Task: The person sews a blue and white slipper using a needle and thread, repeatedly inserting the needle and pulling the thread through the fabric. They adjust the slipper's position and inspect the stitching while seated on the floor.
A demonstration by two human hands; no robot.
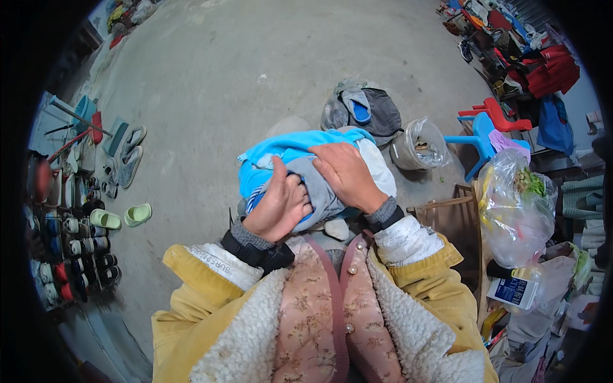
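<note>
L hand [281,203] fingers curled, R hand [348,173] fingers together, can't tell if either's clamped on grey cloth [324,199] btwn them, w/ blue cloth [290,146] just beyond; prob. partway, grey one bunched, not flat yet.

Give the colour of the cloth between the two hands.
Grey; the cloth shows best in the head view.

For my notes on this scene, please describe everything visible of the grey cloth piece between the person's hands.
The grey cloth piece looks like soft, matte fabric, bent and folded. It lies against bright blue cloth, in front of the pink garment. The curled left hand appears to touch its left side; the right hand covers its upper right. Its full outline is hidden.
</note>
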